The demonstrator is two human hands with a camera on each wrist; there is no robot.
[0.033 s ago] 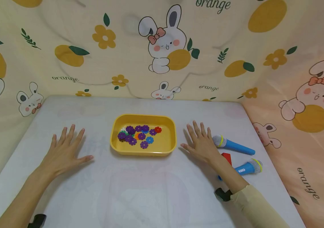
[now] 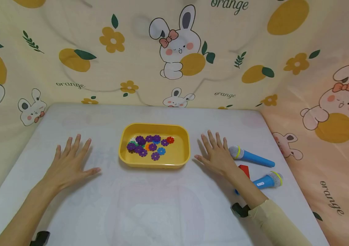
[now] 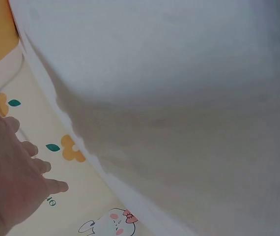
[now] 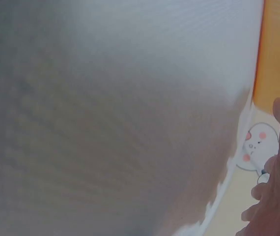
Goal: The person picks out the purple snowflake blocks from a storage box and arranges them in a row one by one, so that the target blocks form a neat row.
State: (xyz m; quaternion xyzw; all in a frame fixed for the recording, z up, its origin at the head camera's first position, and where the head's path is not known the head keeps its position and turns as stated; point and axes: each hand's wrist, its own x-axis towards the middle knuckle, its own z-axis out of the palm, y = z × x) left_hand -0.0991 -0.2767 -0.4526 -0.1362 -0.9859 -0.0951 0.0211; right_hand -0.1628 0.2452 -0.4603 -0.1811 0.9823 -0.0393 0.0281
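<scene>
A yellow tray (image 2: 177,157) sits near the middle of the white table, with several small flower-shaped discs (image 2: 152,147) inside, mostly purple, plus blue, red, orange and green ones. To its left, my left hand (image 2: 68,167) is spread palm down, holding nothing. My right hand (image 2: 219,155) spreads its fingers just right of the tray, also holding nothing. Close beside it lies a blue toy microphone (image 2: 254,158) with a grey head. A second blue microphone (image 2: 265,182) and a red piece (image 2: 244,169) are partly hidden by the right forearm.
The white table (image 2: 159,205) ends at a cloth backdrop (image 2: 137,61) printed with rabbits and oranges, which rises behind and on both sides. Dark wrist devices (image 2: 240,209) show at both forearms. The wrist views show mostly table surface and its edge.
</scene>
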